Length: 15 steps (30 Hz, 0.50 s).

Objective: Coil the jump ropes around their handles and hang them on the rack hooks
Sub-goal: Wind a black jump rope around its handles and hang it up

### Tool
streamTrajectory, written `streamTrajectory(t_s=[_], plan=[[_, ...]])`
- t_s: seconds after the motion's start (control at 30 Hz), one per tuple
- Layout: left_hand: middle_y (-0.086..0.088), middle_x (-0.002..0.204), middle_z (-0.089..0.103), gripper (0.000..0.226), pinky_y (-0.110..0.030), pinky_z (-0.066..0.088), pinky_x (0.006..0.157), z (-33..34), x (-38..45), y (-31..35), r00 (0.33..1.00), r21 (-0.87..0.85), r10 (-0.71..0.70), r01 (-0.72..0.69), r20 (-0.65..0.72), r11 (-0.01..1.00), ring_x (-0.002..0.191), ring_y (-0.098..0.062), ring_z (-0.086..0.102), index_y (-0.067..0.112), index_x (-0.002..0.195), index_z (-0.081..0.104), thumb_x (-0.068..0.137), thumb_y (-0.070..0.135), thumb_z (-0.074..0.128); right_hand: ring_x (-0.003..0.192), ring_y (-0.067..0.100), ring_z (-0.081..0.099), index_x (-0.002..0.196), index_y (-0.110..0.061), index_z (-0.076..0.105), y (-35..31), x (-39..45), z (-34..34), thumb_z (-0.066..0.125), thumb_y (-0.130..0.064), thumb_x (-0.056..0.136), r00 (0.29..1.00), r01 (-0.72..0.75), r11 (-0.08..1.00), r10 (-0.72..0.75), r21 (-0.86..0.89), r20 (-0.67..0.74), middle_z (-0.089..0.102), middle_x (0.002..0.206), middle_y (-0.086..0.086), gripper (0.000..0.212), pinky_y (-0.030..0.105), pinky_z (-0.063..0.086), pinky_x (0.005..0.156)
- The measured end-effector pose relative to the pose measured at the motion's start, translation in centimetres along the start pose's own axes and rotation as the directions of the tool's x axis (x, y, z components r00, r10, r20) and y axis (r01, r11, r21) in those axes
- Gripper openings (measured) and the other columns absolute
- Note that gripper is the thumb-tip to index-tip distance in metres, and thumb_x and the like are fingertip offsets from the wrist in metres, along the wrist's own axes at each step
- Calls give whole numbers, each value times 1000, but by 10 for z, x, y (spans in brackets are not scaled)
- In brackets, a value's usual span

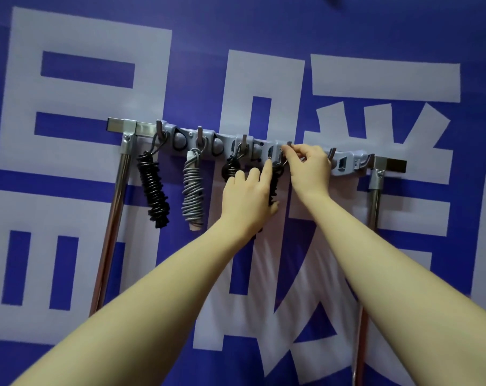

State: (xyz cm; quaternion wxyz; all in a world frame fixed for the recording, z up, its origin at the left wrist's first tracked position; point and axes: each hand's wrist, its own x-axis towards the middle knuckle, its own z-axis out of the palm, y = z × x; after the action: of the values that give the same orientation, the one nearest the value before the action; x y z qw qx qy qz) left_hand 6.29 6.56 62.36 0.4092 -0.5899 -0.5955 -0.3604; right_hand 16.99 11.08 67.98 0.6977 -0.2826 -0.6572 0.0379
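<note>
**Fourth rope at the hook, both hands engaged**

Rack (356,162): grey hook strip fixed along a metal crossbar (144,129), carried on two metal uprights (112,227), set in front of a blue banner (403,37) with large white characters.

Hung, from the left end:
- First hook (159,132): black coiled jump rope (152,188), suspended by a loop, hanging slightly tilted.
- Second hook (199,134): grey coiled jump rope (193,188) wound round pale handles, handle ends visible at top and bottom.
- Third hook (244,142): second black coiled rope (229,167), lower part hidden behind the left hand.

In hand: fourth black rope bundle (275,179), held upright just below the fourth hook (288,144), between the two hands.

Left hand (247,201): wrapped round the lower body of the bundle, thumb curled across its front, index finger extended upward alongside it.

Right hand (310,168): fingers curled, fingertips (287,150) pinching the bundle's top loop at the fourth hook. Whether the loop is seated over the hook: cannot tell, fingers cover the spot.

Further right along the strip: two more hooks, one (332,154) just beside the right hand, one (368,158) near the right upright, both bare.
</note>
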Motion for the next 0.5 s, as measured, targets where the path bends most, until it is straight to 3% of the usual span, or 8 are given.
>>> streamTrajectory(t_s=[0.17,0.27,0.3,0.4,0.5], plan=[[-10,124,53,78,-39,39,85,-18,-10,-6,998,-9,50,-50,34,999,110,-34,49,15,154,16,93,49,52,103,20,57,113,-15,70,-8,-15,-17,55,-29,96,995,-5,997,13,-79,103,61,111,8,27,31,44,87],[-14,112,61,62,-42,44,71,-31,-35,-16,997,-81,79,-78,7,994,96,-37,56,7,143,43,91,37,58,96,24,54,77,-27,67,-15,-38,-35,50,-29,98,992,-4,992,20,-126,126,57,99,6,27,35,41,85],[-14,107,63,57,-41,46,67,-34,-44,-19,996,-101,88,-89,-10,991,91,-38,57,5,138,50,89,34,60,96,24,54,77,-26,66,-16,-48,-41,49,-30,99,989,-1,989,22,-150,144,56,97,5,28,36,41,85],[-13,97,67,51,-39,49,60,-50,-72,-24,994,-147,99,-104,-41,984,81,-37,60,4,125,61,83,32,57,101,23,55,109,-17,70,-20,-82,-59,50,-32,98,978,33,967,22,-252,209,55,97,-1,27,32,41,82],[-13,106,66,46,-40,49,68,-70,-102,-23,997,-177,79,-78,-4,981,89,-37,60,6,127,61,87,30,55,103,17,53,119,-19,66,-25,-122,-79,49,-33,99,954,66,939,38,-336,296,55,101,-3,30,28,36,78]])
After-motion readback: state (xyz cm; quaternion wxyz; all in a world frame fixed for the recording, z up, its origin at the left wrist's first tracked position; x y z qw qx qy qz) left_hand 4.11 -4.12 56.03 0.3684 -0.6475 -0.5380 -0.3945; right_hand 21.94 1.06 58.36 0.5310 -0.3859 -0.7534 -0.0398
